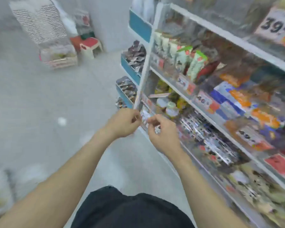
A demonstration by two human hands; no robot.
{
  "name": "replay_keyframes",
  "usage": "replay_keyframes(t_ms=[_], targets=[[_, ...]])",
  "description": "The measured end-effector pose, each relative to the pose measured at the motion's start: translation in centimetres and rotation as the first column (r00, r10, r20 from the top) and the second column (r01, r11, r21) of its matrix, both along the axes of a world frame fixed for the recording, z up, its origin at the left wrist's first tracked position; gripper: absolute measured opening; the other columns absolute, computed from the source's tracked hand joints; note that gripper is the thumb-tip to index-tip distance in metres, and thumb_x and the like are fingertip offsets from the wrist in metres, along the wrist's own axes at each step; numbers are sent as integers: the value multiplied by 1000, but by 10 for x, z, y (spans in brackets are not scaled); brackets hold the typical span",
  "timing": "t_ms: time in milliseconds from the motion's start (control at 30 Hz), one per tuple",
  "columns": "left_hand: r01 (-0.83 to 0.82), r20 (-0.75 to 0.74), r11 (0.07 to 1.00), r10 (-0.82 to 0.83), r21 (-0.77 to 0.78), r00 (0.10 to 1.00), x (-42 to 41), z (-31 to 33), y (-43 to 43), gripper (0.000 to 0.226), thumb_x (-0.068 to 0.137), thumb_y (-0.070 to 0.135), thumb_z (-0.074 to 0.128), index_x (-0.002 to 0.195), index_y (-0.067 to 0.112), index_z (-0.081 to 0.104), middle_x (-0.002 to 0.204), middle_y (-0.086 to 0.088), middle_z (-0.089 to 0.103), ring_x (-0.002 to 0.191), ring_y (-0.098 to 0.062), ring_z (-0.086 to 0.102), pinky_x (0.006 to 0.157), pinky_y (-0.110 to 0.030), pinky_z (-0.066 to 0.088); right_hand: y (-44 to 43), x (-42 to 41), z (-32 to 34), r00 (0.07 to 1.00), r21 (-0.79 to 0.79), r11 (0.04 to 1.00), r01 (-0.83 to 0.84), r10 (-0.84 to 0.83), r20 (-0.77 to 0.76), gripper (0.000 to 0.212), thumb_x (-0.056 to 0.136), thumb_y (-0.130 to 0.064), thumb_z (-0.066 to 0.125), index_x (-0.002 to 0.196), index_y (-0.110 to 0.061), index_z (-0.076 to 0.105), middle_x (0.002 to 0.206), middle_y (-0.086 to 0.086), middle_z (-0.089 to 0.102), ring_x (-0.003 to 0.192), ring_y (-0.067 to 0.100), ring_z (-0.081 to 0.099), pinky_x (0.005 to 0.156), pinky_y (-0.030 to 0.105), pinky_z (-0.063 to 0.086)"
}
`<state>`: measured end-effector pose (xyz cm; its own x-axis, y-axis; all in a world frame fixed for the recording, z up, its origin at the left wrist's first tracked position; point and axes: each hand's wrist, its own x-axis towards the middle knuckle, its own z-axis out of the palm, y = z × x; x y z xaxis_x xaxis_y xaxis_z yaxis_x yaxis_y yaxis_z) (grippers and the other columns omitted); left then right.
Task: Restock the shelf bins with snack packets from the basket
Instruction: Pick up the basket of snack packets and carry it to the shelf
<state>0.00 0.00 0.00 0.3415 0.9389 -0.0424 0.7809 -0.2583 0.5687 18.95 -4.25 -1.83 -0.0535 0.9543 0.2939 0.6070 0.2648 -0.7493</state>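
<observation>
**A:** How far along is the restocking, in your opinion?

**B:** I judge it is somewhere in the middle. The blue side bins at the end of the shelf (209, 120) have stock in them: the middle bin (129, 70) holds a heap of dark packets (136, 57), and the lower bin (124, 95) also holds dark packets, up to near its rim. Of the top bin (139, 26) I see only the blue wall, not the inside.

**A:** And the basket?

**B:** The basket (65, 63) stands on the floor, well apart from the person, near a red stool (90, 43). Something pale lies in it, but it is too blurred to say whether these are packets. So perhaps more is left to bring.

**A:** What are the hands doing?

**B:** Both are at the corner of the shelf, close to each other. The left hand (123, 123) has its fingers curled, thumb toward the fingertips. The right hand (163, 135) is curled too, with a small pale thing (157, 130) at its fingers. I cannot tell whether either hand really pinches a packet or only touches the shelf edge; the picture is too blurred there.
</observation>
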Motion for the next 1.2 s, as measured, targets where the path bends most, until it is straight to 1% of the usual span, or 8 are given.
replay_keyframes(t_ms=[67,167,300,467,567,700,900,1200], targets=[[-31,-87,995,23,-95,996,-54,-19,-3,26,81,34,48,84,21,71,70,5,66,74,-27,66,67,-38,52,12,-50,-20,993,-83,992,-100,104,47,19,82,-18,58,95,-17,71,87,-4,71,78,12,66,77,37,55],[-141,-146,965,110,-221,983,-129,-43,-13,33,82,37,47,93,24,75,81,6,72,80,-25,68,74,-40,58,29,-120,-41,956,-293,930,-222,266,121,20,85,-15,59,101,-17,71,91,-2,71,82,14,67,81,38,56],[-252,-193,930,204,-266,960,-210,-63,-6,21,95,29,51,99,27,72,89,10,71,86,-21,66,72,-35,55,59,-191,-54,858,-453,839,-301,445,255,24,91,-24,55,110,-18,69,96,-3,70,88,16,65,82,41,57],[-357,-278,889,280,-286,919,-297,-96,25,20,95,30,48,97,30,68,89,9,68,86,-23,65,66,-32,48,117,-262,-72,755,-544,772,-329,561,339,24,95,-23,56,115,-19,68,92,-6,65,88,18,63,79,38,56],[-372,-296,881,287,-291,911,-344,-102,70,20,95,29,48,99,29,68,92,8,68,87,-24,64,65,-32,45,168,-307,-83,768,-537,770,-345,560,310,24,97,-21,56,117,-17,68,97,-2,68,91,19,64,81,36,55],[-393,-325,880,301,-268,896,-408,-97,157,20,95,29,48,100,30,68,93,10,68,88,-23,63,66,-32,43,255,-377,-94,799,-519,775,-362,544,255,24,97,-20,55,116,-18,68,93,-6,64,89,18,63,80,37,55],[-487,-333,832,394,-267,857,-513,-75,281,19,96,31,47,100,31,66,92,10,68,85,-20,63,65,-32,46,392,-498,-82,802,-521,761,-386,556,218,27,92,-19,53,113,-19,69,94,-4,69,93,21,65,80,38,55],[-553,-288,804,488,-218,824,-698,-81,442,20,96,30,48,99,30,68,91,12,68,91,-20,59,72,-36,51,579,-695,-63,810,-518,767,-380,546,214,25,90,-18,52,109,-18,68,77,-13,64,77,16,65,70,38,59]])
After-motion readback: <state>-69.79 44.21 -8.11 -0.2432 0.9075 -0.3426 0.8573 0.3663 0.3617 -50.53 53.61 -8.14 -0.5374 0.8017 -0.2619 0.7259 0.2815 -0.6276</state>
